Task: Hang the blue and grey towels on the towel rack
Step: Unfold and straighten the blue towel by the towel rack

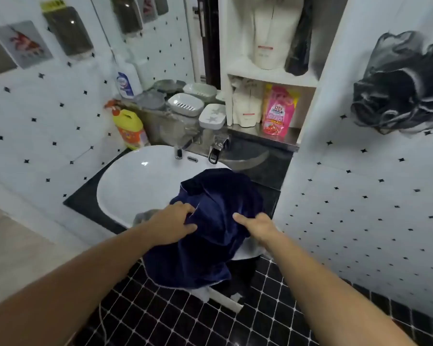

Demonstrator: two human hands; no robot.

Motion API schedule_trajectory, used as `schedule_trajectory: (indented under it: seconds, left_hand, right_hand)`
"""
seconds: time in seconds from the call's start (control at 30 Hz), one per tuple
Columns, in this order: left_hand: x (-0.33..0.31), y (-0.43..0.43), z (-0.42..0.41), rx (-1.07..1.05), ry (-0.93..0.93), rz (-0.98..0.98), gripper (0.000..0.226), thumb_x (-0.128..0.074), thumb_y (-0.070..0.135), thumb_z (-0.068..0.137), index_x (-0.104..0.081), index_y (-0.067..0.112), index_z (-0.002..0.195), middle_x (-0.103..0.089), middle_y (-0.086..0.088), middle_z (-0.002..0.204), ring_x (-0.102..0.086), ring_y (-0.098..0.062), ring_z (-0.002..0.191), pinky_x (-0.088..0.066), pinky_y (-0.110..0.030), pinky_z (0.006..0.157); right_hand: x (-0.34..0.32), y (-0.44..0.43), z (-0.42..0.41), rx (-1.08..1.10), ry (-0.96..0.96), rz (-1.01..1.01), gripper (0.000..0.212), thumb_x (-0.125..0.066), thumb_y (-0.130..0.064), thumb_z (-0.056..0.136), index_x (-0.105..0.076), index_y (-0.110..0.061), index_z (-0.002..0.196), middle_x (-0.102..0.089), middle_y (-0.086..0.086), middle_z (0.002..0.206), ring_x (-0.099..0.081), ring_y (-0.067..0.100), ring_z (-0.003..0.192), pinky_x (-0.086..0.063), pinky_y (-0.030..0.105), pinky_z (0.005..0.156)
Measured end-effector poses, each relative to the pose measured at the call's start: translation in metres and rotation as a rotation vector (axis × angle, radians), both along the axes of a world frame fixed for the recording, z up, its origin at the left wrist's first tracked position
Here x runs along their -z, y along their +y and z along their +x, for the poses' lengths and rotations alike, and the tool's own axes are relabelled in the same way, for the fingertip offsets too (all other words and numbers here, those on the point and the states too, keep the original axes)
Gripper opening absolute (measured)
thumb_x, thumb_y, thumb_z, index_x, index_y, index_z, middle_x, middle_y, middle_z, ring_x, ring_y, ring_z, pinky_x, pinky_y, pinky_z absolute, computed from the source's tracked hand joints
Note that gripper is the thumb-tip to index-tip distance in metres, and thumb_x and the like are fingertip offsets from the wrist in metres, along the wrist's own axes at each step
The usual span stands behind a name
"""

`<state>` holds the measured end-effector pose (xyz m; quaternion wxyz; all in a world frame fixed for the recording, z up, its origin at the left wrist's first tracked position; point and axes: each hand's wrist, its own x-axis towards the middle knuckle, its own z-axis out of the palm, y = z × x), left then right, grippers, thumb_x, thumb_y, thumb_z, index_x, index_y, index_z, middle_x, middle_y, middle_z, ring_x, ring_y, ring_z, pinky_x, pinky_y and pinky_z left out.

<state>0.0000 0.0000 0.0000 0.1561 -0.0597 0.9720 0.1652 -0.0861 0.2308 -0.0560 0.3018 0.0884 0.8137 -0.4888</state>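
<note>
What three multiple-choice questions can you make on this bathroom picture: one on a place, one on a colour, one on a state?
1. Where does the yellow bottle stand?
A. beside the sink, at its back left
B. on the floor
C. inside the sink

2. What colour is the towel over the sink's front edge?
A. red
B. dark blue
C. white

3. How is the towel held?
A. by no hand
B. by one hand only
C. by the left hand and the right hand

Answers:
1 A, the bottle stands just outside the sink's left rim.
2 B, the cloth is navy.
3 C, fingers of both hands curl into the cloth.
</note>
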Motion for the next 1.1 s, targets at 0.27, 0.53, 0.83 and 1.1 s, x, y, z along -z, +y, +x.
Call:
schedule_trajectory:
  seconds: [0.27,0.53,0.83,1.1]
  left_hand:
    - [0.018,0.008,-0.031,0.063,-0.116,0.011,0.06,-0.057,0.047,0.09,-0.04,0.023,0.142,-0.047,-0.002,0.138,-0.049,-0.023,0.123,-0.041,-0.042,0.104]
    - [-0.003,0.05,-0.032,0.121,-0.119,0.133,0.092,-0.075,0.055,0.065,-0.035,0.029,0.144,-0.046,0.002,0.142,-0.049,-0.023,0.127,-0.041,-0.044,0.104]
    - [-0.072,0.123,-0.045,0.005,0.125,0.496,0.015,-0.076,0.012,0.078,-0.072,0.014,0.093,-0.077,0.001,0.089,-0.071,-0.014,0.084,-0.057,-0.039,0.083]
    - [-0.202,0.241,-0.054,0.126,0.445,0.845,0.025,-0.059,-0.006,0.087,-0.072,0.014,0.095,-0.073,0.004,0.084,-0.064,-0.005,0.077,-0.05,-0.021,0.077]
  right_hand:
    - [0.01,-0.042,0.02,-0.274,0.314,0.534,0.044,-0.058,-0.044,0.084,-0.051,-0.013,0.114,-0.064,0.01,0.115,-0.062,0.035,0.105,-0.045,0.037,0.074]
    - [-0.072,-0.006,-0.009,0.377,-0.057,-0.603,0.011,-0.055,-0.003,0.084,-0.06,-0.011,0.078,-0.066,0.008,0.071,-0.062,0.021,0.062,-0.051,0.03,0.053]
    - [-0.196,0.141,0.001,0.608,0.107,-0.969,0.019,-0.05,0.0,0.09,-0.058,0.001,0.107,-0.066,0.017,0.084,-0.066,0.026,0.069,-0.06,0.039,0.059]
    - [-0.233,0.286,0.033,0.538,0.298,-0.417,0.013,-0.058,-0.019,0.092,-0.065,-0.009,0.098,-0.068,0.009,0.091,-0.069,0.017,0.058,-0.057,0.032,0.051]
